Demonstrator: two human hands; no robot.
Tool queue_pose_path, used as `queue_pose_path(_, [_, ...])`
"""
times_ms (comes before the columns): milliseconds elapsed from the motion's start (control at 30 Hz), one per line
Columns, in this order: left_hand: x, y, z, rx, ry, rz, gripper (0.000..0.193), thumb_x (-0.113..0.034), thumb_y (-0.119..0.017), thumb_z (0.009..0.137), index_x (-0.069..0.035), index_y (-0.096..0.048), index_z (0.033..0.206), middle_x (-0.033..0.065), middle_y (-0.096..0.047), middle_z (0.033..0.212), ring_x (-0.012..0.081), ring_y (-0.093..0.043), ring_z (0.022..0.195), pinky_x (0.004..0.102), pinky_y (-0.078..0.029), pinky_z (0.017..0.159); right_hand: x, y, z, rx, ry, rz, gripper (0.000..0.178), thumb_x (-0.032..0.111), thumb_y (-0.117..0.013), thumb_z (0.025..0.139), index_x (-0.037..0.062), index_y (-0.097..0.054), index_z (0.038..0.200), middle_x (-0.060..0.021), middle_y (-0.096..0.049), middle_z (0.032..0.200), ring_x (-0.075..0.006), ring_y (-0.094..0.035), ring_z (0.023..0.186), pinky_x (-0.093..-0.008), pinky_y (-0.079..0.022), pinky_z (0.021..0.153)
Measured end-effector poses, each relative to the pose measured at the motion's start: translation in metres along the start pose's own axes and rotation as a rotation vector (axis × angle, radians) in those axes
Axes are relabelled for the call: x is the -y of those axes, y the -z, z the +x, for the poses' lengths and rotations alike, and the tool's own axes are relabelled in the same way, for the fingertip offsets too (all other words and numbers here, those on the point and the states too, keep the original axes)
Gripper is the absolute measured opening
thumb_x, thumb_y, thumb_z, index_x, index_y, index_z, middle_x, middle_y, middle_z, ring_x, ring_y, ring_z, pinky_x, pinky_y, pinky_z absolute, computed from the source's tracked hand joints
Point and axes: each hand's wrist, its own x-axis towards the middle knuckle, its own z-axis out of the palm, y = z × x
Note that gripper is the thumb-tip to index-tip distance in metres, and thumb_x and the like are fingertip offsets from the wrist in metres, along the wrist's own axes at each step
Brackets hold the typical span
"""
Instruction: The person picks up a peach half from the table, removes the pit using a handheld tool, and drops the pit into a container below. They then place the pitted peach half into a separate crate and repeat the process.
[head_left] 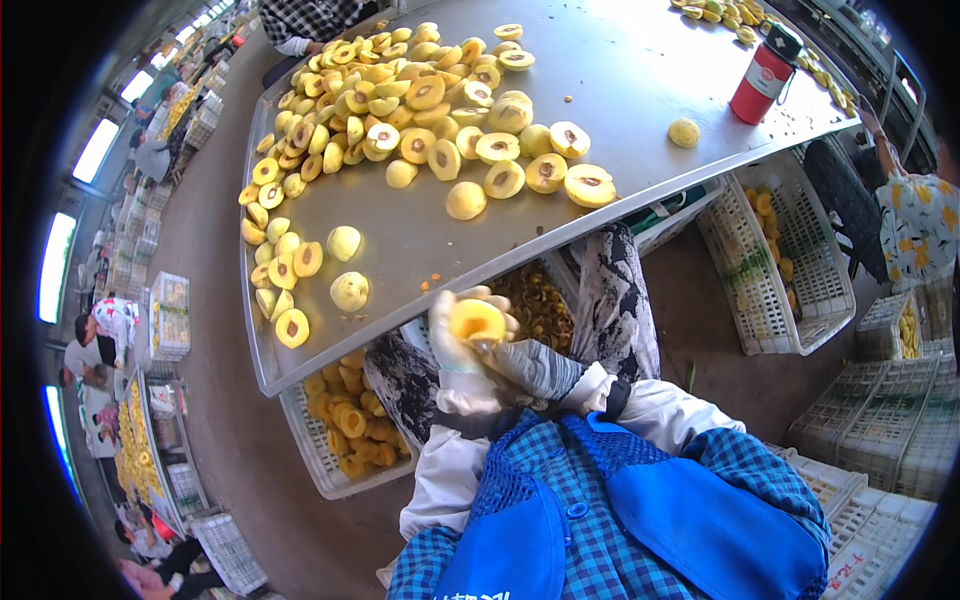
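Note:
In front of my chest, just off the table's near edge, my left hand [452,350] in a pale glove holds a yellow peach half [477,321] with its hollowed cut face up. My right hand [540,368], in a grey glove, is closed right beside it, its fingertips at the fruit's lower edge. Whatever the right fingers grip is hidden and blurred. On the metal table [430,225] lies a heap of halved peaches [425,92], many with brown stones in them. Two peach pieces [349,291] rest rounded side up near the edge.
Below the table at left stands a white crate [345,487] of pitted halves. Brown stones [535,305] fill a container between my knees. A red flask [764,75] stands at the table's far right. More crates [800,335] and a person [915,225] are to the right.

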Motion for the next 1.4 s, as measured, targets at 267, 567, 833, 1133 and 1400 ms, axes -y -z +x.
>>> queue_pose_path(267, [-0.096,0.108,-0.042,-0.634,-0.907,1.287,0.024,-0.025,-0.067,0.084,-0.003,-0.068,0.094,0.0149,-0.066,0.086,0.0294,-0.064,0.083,0.0415,-0.053,0.077,-0.125,0.048,0.054,-0.173,0.305,-0.843,0.028,0.021,-0.044,0.097,0.0078,-0.056,0.118,-0.0117,-0.061,0.074,-0.0213,-0.056,0.06,-0.0336,-0.046,0.059])
queue_pose_path(567, [-0.198,0.028,0.068,-0.282,-0.464,2.045,0.07,-0.034,-0.067,0.084,-0.013,-0.034,0.143,0.0184,-0.029,0.148,0.0352,-0.027,0.138,0.0413,-0.033,0.109,-0.096,0.02,0.058,-0.114,-0.076,-0.49,0.054,0.048,-0.038,0.096,0.0015,-0.065,0.096,-0.0202,-0.065,0.082,-0.0369,-0.062,0.076,-0.0432,-0.048,0.064])
queue_pose_path(833, [-0.221,0.1,0.163,0.037,-0.233,0.972,0.04,-0.031,-0.068,0.086,-0.008,-0.057,0.116,0.0136,-0.066,0.098,0.0228,-0.066,0.08,0.0339,-0.055,0.065,-0.042,0.02,0.038,-0.283,0.224,-0.365,0.034,0.03,-0.045,0.1,0.0023,-0.062,0.11,-0.0088,-0.057,0.068,-0.017,-0.053,0.058,-0.0301,-0.044,0.057])
queue_pose_path(1133, [-0.098,0.016,0.051,0.016,-0.205,0.187,0.052,-0.046,-0.048,0.092,0.0,-0.058,0.113,0.0184,-0.064,0.102,0.0337,-0.066,0.082,0.0404,-0.058,0.06,0.019,0.011,0.062,-0.489,0.689,-0.937,0.029,0.028,-0.048,0.096,0.0027,-0.059,0.106,-0.0227,-0.063,0.089,-0.0409,-0.062,0.078,-0.0478,-0.048,0.066])
queue_pose_path(1400, [-0.057,0.012,0.032,0.086,-0.246,0.138,0.051,-0.041,-0.054,0.087,0.001,-0.058,0.116,0.0181,-0.064,0.104,0.0341,-0.065,0.088,0.0437,-0.057,0.071,0.02,0.002,0.059,-0.5,0.384,-0.747,0.039,0.038,-0.044,0.097,0.0029,-0.058,0.107,-0.0259,-0.064,0.085,-0.0441,-0.06,0.08,-0.0502,-0.047,0.069])
